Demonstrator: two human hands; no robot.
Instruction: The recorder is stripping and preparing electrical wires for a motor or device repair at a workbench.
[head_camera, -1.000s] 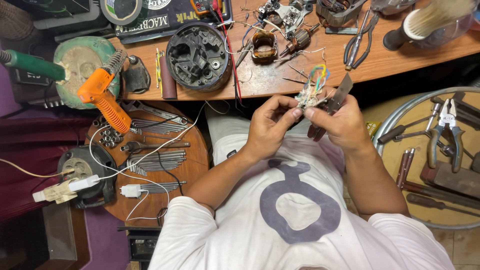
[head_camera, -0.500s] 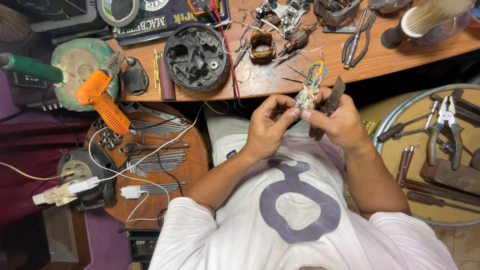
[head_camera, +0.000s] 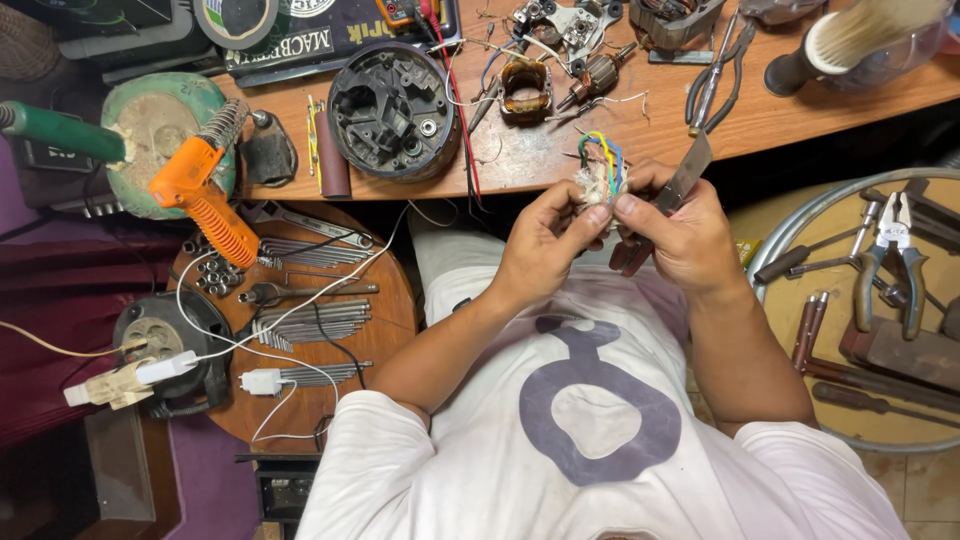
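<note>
Both hands are raised in front of my chest, below the edge of the wooden desk (head_camera: 560, 160). My left hand (head_camera: 545, 245) pinches a small bundle of coloured wires (head_camera: 600, 165) wrapped in frayed white binding. My right hand (head_camera: 685, 240) grips a pair of dark-handled pliers (head_camera: 683, 180), jaws pointing up, and its thumb and forefinger also touch the bundle from the right. The pliers' handles are mostly hidden in my palm.
On the desk lie a black round motor housing (head_camera: 392, 110), a wound stator (head_camera: 525, 90), an armature (head_camera: 598, 70) and long pliers (head_camera: 712, 75). At left are an orange soldering gun (head_camera: 200, 195) and a round stool with wrenches (head_camera: 310, 320). A tool tray (head_camera: 890, 280) sits at right.
Both hands and the wire bundle have drifted slightly left and closer together. My fingers have shifted their pinch on the bundle, and the pliers stand a little more upright.
</note>
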